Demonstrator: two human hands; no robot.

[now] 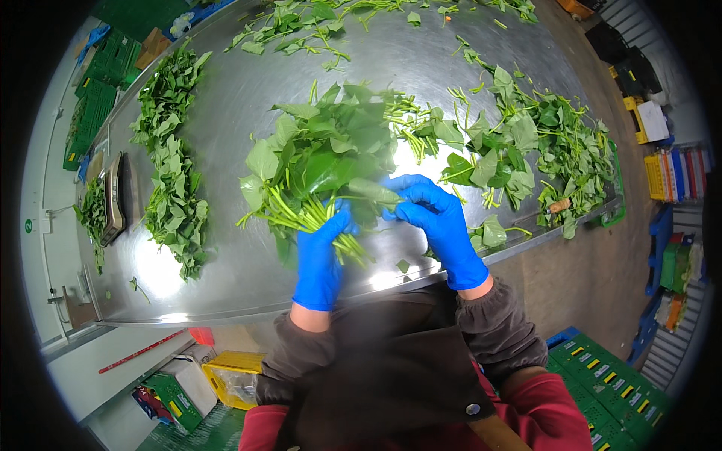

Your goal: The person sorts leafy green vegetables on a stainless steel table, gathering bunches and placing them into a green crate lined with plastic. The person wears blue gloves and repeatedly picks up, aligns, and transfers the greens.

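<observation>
My left hand (324, 253), in a blue glove, grips a bunch of leafy green stems (333, 163) low on its stalks. The cut stalk ends poke out below my fist, and the broad leaves spread up and away over the steel table (237, 197). At the bunch's right side, my gloved right hand (431, 220) has its fingers bent around the edge of a single leaf (375, 191). Just beyond that hand lie loose cut stems (414, 141) and sprigs with leaves (496, 163).
Bundled greens (175, 197) line the table's left side, beside a weighing scale (114, 197). A larger heap (575, 146) lies at the right edge, with a wooden-handled tool (558, 206) on it. More trimmings (304, 34) are scattered at the far side. Green crates (609, 383) stand behind me, lower right.
</observation>
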